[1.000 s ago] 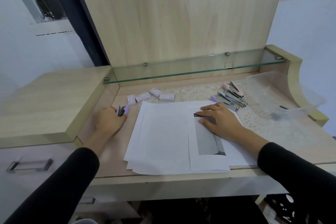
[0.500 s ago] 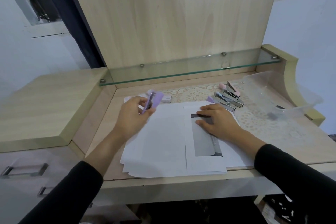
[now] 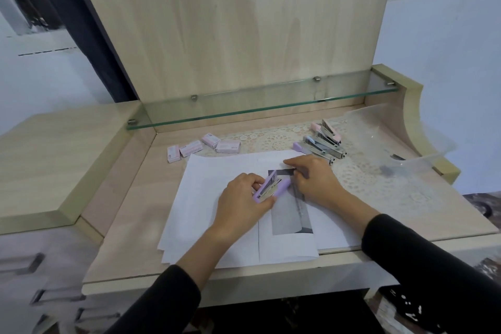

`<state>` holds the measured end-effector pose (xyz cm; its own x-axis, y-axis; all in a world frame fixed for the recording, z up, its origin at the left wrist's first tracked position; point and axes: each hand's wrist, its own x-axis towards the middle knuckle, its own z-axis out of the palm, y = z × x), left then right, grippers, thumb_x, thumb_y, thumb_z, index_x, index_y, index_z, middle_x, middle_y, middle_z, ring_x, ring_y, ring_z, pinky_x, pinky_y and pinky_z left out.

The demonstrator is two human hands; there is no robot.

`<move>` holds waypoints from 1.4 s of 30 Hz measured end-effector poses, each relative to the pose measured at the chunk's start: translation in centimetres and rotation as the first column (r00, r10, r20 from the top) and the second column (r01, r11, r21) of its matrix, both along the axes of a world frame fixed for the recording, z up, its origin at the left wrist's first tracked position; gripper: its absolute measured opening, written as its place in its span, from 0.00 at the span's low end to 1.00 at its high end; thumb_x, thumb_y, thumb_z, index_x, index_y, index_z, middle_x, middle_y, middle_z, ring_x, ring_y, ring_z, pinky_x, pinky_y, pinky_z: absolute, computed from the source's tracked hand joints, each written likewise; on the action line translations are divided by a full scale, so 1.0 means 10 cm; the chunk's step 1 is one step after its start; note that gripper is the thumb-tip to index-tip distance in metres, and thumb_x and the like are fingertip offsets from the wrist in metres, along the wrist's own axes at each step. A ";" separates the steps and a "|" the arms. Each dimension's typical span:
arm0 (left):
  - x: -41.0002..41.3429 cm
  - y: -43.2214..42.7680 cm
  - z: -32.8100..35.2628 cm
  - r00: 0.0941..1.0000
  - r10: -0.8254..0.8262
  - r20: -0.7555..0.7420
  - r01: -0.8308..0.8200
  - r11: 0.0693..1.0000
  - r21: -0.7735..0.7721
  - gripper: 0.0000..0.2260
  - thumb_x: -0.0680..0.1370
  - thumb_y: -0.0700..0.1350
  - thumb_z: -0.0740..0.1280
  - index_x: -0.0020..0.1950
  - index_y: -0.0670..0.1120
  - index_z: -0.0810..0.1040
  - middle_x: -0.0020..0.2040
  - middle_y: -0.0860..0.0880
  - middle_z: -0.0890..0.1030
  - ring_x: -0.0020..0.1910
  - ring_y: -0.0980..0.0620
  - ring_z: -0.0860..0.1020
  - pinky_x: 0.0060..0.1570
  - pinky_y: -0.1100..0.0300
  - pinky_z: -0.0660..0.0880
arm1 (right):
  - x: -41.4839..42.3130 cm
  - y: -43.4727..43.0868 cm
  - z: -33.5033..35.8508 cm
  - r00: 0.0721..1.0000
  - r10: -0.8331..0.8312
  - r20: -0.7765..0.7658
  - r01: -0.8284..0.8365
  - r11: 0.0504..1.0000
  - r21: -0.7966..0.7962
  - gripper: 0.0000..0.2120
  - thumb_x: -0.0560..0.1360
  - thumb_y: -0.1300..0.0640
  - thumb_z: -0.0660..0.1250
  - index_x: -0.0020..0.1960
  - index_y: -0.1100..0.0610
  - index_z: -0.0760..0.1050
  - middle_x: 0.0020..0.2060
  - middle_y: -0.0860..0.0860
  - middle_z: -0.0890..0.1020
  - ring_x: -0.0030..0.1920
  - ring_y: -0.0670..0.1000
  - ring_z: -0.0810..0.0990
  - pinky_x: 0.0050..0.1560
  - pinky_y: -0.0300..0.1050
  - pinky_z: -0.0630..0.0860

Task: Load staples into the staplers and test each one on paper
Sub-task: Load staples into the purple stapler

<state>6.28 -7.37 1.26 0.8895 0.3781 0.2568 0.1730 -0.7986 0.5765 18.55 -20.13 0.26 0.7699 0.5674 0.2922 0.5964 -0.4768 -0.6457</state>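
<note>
The left hand (image 3: 242, 202) grips a lilac stapler (image 3: 271, 187), fingers curled over its top and thumb under its near end. The stapler is hinged open, its metal strip showing, and points toward 2 o'clock just above the paper stack (image 3: 214, 198). The right hand (image 3: 315, 183) holds nothing and lies palm down on the top sheet (image 3: 287, 247), which bears a grey printed picture. Its fingers reach out toward 9 o'clock, loosely spread. Whether it touches the stapler's far tip I cannot tell.

The stack lies in the middle of the wooden surface (image 3: 130, 214). At 11 o'clock from the hands, four small pink staple boxes (image 3: 203, 146) sit close together. At 1 o'clock, a bunch of other staplers (image 3: 324, 144) lies on a lace mat (image 3: 273, 139). At 2 o'clock stands a clear plastic container (image 3: 401, 141). A glass shelf (image 3: 257, 107) runs along the back at 12 o'clock.
</note>
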 end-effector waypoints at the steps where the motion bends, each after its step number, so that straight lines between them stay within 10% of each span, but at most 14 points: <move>1: 0.01 0.00 0.00 1.000 -0.001 -0.010 0.001 1.000 -0.007 0.15 0.70 0.52 0.71 0.53 0.47 0.77 0.49 0.51 0.78 0.44 0.55 0.74 0.42 0.62 0.72 | 0.00 0.00 0.00 1.000 -0.002 -0.016 0.002 1.000 0.009 0.17 0.71 0.70 0.60 0.57 0.62 0.78 0.56 0.58 0.80 0.60 0.55 0.75 0.55 0.35 0.65; 13: 0.12 -0.09 0.06 0.999 0.010 -0.053 -0.006 0.997 0.073 0.16 0.72 0.54 0.68 0.52 0.44 0.78 0.47 0.47 0.77 0.44 0.51 0.73 0.41 0.59 0.69 | -0.06 -0.09 0.08 0.987 -0.124 -0.102 0.146 0.956 0.256 0.13 0.70 0.71 0.59 0.45 0.62 0.81 0.35 0.47 0.76 0.30 0.43 0.72 0.34 0.29 0.67; 27: -0.01 -0.42 0.43 0.947 -0.011 0.321 0.136 0.920 -0.369 0.17 0.67 0.46 0.75 0.51 0.57 0.74 0.42 0.58 0.79 0.38 0.62 0.78 0.38 0.72 0.75 | -0.39 -0.34 0.35 0.783 0.397 -0.478 -0.079 0.826 0.558 0.10 0.75 0.56 0.62 0.46 0.62 0.79 0.42 0.59 0.81 0.42 0.51 0.78 0.45 0.43 0.76; 33: -0.06 -0.41 0.40 0.934 -0.061 0.351 0.174 0.938 -0.299 0.20 0.69 0.47 0.74 0.60 0.50 0.76 0.47 0.58 0.77 0.44 0.61 0.78 0.41 0.75 0.74 | -0.42 -0.39 0.43 0.721 0.467 -0.512 -0.081 0.790 0.608 0.07 0.73 0.61 0.66 0.47 0.64 0.78 0.49 0.69 0.78 0.46 0.59 0.80 0.52 0.54 0.79; 38: -0.10 -0.27 0.42 0.916 -0.267 0.301 0.347 0.901 -0.259 0.20 0.73 0.40 0.70 0.63 0.51 0.73 0.55 0.54 0.78 0.50 0.61 0.77 0.50 0.71 0.74 | -0.36 -0.45 0.51 0.608 0.543 -0.579 -0.062 0.760 0.647 0.09 0.63 0.66 0.64 0.43 0.66 0.78 0.44 0.59 0.83 0.45 0.55 0.82 0.46 0.48 0.80; 42: -0.10 -0.21 0.39 0.910 -0.348 0.224 0.395 0.893 -0.218 0.16 0.76 0.38 0.64 0.64 0.46 0.73 0.58 0.53 0.75 0.52 0.60 0.75 0.50 0.74 0.71 | -0.35 -0.46 0.59 0.715 0.449 -0.536 -0.081 0.815 0.574 0.10 0.70 0.73 0.65 0.48 0.62 0.78 0.39 0.61 0.82 0.36 0.55 0.82 0.42 0.45 0.82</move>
<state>5.29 -9.51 5.16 0.9271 0.1017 0.3609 -0.2292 -0.6079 0.7602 15.00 -24.69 6.12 0.7072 0.7007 0.0944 0.0171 0.1165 -0.9930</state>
